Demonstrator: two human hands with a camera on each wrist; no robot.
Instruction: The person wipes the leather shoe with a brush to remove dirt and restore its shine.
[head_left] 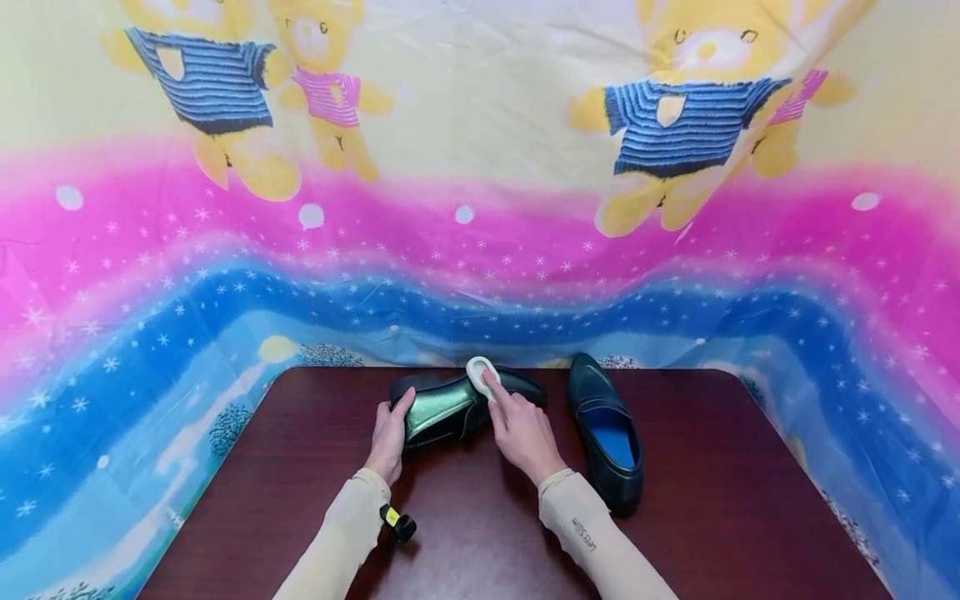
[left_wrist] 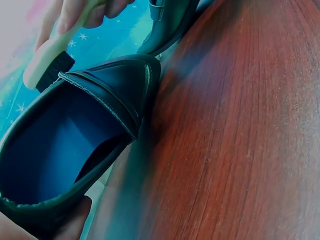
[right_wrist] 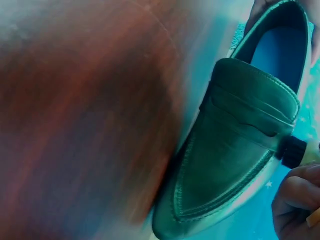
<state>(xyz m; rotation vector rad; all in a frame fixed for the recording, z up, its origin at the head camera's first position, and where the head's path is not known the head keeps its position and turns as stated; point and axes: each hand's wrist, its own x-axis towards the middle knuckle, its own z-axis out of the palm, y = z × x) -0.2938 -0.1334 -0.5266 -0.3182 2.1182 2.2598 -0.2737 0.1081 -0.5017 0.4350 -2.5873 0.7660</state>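
Note:
A dark loafer (head_left: pixel 442 408) lies tipped on its side, toe to the right; its blue insole shows in the left wrist view. My left hand (head_left: pixel 388 435) grips it at the heel. With my right hand (head_left: pixel 523 429) I hold a pale brush (head_left: pixel 480 377), a finger on its back. The brush's black bristles (left_wrist: pixel 57 70) touch or nearly touch the loafer's upper side edge, beside the strap, as the right wrist view also shows with the loafer (right_wrist: pixel 230 155) and bristles (right_wrist: pixel 292 151).
A second dark loafer (head_left: pixel 606 433) with a blue insole stands to the right of my right hand, toe toward the back. The brown table (head_left: pixel 720 500) ends at a patterned cloth (head_left: pixel 480 250) behind it. A black strap piece (head_left: pixel 397 523) hangs at my left wrist.

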